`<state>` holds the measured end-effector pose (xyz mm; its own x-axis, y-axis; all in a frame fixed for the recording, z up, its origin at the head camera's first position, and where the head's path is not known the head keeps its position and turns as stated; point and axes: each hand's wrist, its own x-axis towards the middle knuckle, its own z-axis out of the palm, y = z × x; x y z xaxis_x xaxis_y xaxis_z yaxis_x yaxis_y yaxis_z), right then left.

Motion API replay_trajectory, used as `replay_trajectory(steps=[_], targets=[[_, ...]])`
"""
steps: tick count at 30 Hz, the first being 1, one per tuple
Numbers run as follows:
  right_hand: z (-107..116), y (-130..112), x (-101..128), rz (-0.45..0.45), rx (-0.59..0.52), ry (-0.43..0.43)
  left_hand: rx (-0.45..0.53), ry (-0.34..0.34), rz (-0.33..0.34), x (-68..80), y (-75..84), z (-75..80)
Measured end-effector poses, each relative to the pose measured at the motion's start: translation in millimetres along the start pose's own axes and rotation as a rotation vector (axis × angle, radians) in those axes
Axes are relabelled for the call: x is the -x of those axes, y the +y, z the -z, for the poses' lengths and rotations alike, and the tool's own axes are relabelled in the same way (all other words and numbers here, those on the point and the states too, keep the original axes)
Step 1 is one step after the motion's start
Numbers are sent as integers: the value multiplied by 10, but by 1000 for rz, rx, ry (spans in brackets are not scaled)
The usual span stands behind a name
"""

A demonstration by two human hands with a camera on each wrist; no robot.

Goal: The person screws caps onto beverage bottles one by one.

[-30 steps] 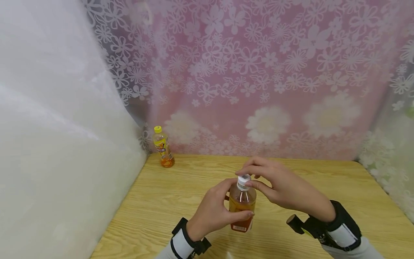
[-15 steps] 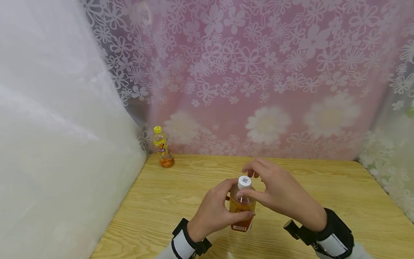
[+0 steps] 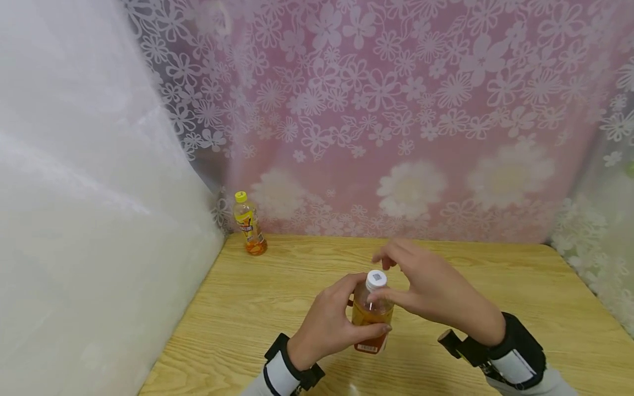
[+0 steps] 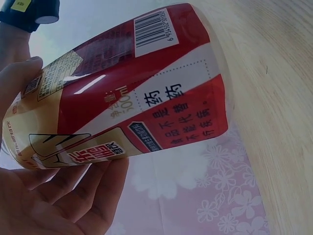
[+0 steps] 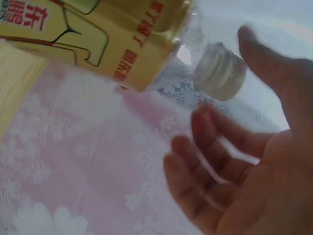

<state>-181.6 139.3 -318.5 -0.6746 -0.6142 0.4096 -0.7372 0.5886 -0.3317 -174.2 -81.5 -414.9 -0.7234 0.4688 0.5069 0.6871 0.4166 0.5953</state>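
My left hand (image 3: 327, 322) grips a drink bottle (image 3: 370, 315) round its body, thumb across the front. The bottle has a red and gold label and a white cap (image 3: 377, 279), and it stands close over the table. In the left wrist view its label and barcode (image 4: 155, 32) face the camera, with the left fingers (image 4: 93, 191) curled along the side. My right hand (image 3: 433, 283) hovers round the bottle's top. In the right wrist view its thumb and loosely bent fingers are spread apart on either side of the blurred cap (image 5: 221, 72), with gaps between.
A second bottle (image 3: 250, 225) with a yellow cap and some orange drink stands at the table's back left corner. Behind the wooden table (image 3: 238, 308) hangs a pink flowered curtain (image 3: 337, 137). A white sheet (image 3: 99, 220) walls off the left side.
One second ago the right thumb and fingers were on the cap. They have since come off it, the fingers lifting and the thumb dropping beside the neck. The left hand keeps its grip.
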Motion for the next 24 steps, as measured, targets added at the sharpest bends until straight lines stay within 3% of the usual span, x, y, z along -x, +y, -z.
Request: replay_trajectory(steps=[3,7,14,18,24], targets=[[19,-5,16,-29,-5,-25,-6,4,-7,-6,-2,-6],[93,31,48,79,-98,-75,22,-2,-4,-4,-7,-8],[112,60,36,223,-100,-92,33,-6,0,13,-8,-14],[58,58,32,207,-114,-52,21,-11,8,15,-8,-30],[-24,54,37,130,24,18,8,-20,4,5,1,-55]])
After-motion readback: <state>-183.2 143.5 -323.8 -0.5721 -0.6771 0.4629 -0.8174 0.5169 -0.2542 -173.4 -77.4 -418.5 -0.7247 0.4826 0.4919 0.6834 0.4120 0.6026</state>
